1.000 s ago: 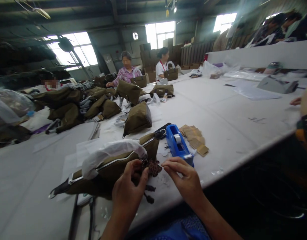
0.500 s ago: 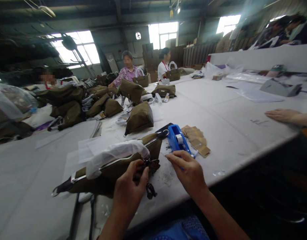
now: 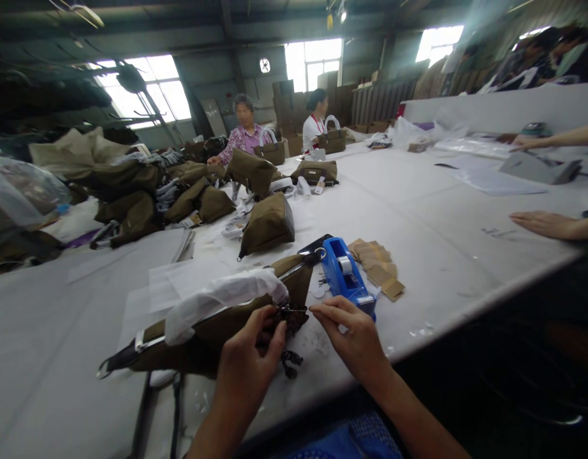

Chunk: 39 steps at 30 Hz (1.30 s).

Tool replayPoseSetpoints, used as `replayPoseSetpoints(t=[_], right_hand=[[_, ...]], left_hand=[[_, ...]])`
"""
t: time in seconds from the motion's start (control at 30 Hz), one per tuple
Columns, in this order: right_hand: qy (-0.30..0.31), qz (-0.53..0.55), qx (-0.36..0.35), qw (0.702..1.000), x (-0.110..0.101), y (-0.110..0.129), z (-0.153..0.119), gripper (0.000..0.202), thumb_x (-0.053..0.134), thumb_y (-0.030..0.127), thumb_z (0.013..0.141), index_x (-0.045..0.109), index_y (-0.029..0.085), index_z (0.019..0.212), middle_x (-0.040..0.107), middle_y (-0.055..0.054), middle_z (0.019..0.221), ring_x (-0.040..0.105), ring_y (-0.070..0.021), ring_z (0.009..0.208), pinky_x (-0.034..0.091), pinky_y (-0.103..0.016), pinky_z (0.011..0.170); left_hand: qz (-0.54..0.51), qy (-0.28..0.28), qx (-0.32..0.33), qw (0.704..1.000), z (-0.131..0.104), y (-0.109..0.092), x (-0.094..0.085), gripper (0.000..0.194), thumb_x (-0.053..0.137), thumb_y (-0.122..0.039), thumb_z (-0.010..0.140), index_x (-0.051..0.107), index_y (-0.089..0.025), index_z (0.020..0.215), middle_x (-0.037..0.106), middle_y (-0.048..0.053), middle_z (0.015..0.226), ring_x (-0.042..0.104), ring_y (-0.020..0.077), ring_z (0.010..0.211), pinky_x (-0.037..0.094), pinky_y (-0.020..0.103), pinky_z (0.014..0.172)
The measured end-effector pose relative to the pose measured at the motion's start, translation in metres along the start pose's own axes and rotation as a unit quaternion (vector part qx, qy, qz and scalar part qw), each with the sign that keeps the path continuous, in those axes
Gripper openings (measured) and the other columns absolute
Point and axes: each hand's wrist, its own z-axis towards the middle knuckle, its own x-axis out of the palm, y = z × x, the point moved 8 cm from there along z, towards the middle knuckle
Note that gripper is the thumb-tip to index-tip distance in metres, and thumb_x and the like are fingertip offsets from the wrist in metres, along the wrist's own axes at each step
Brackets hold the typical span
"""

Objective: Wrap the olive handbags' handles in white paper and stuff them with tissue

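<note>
An olive bag [image 3: 212, 325] with a silver zipper and white paper stuffing [image 3: 222, 296] lies on the white table [image 3: 418, 217] in front of me. My left hand [image 3: 249, 363] pinches a dark leopard-print charm [image 3: 290, 317] that hangs at the bag's zipper. My right hand [image 3: 354, 338] has its fingertips pinched together just right of the charm, seemingly on a small clear piece I cannot make out. A blue tape dispenser [image 3: 344, 271] stands right behind my right hand.
Brown paper tags [image 3: 377, 268] lie next to the dispenser. More olive bags [image 3: 268, 223] are piled to the left and farther back. Two people sit at the far end. Another person's hand [image 3: 545, 223] rests on the table at right, near the front edge.
My right hand came back from the tape dispenser to the charm. The other person's hand at right stayed on the table, and a second arm now reaches in farther back.
</note>
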Motion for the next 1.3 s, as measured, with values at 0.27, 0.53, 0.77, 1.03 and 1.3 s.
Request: replayPoseSetpoints(t=[0.27,0.53,0.77,1.03,1.3], right_hand=[[0.002,0.021,0.003,1.0,0.007,-0.001,-0.002,0.017,0.066,0.016,0.096,0.078,0.024,0.105,0.071,-0.004,0.094,0.069,-0.0171,0.088,0.054,-0.027,0.082],[-0.017,-0.022,-0.048,0.998,0.005,0.022,0.005,0.019,0.064,0.016,0.097,0.079,0.024,0.106,0.072,-0.004,0.094,0.069,-0.016,0.085,0.055,-0.025,0.08],[-0.021,-0.015,-0.082,0.996,0.006,0.028,0.011,0.016,0.065,0.014,0.097,0.077,0.02,0.105,0.073,-0.005,0.094,0.07,-0.015,0.085,0.055,-0.023,0.081],[-0.009,-0.001,-0.053,0.999,0.006,0.021,0.012,0.015,0.066,0.016,0.096,0.077,0.023,0.103,0.074,-0.004,0.094,0.071,-0.0167,0.087,0.057,-0.027,0.083],[-0.018,0.027,-0.051,0.998,0.017,0.027,0.023,0.012,0.068,0.015,0.095,0.077,0.022,0.1,0.074,-0.004,0.093,0.071,-0.0164,0.085,0.057,-0.027,0.081]], left_hand=[[0.008,0.008,-0.002,1.0,0.001,0.005,0.002,0.025,0.065,-0.039,0.09,0.067,-0.025,0.112,0.079,-0.002,0.091,0.076,0.0164,0.074,0.061,0.024,0.066],[-0.041,0.038,-0.02,0.998,0.001,0.009,0.004,0.028,0.062,-0.044,0.094,0.067,-0.025,0.113,0.08,0.0,0.092,0.077,0.0175,0.073,0.063,0.025,0.067],[-0.122,-0.011,-0.011,0.992,0.006,0.011,-0.009,0.025,0.064,-0.04,0.092,0.076,-0.021,0.103,0.079,0.005,0.098,0.074,0.0158,0.062,0.061,0.021,0.05],[-0.124,-0.034,-0.036,0.991,0.004,0.017,-0.004,0.031,0.069,-0.039,0.09,0.07,-0.024,0.117,0.078,0.004,0.103,0.077,0.0191,0.073,0.064,0.024,0.057],[-0.044,-0.049,0.042,0.997,0.011,0.003,-0.01,0.024,0.063,-0.037,0.094,0.078,-0.021,0.103,0.074,0.004,0.097,0.069,0.0136,0.059,0.063,0.025,0.058]])
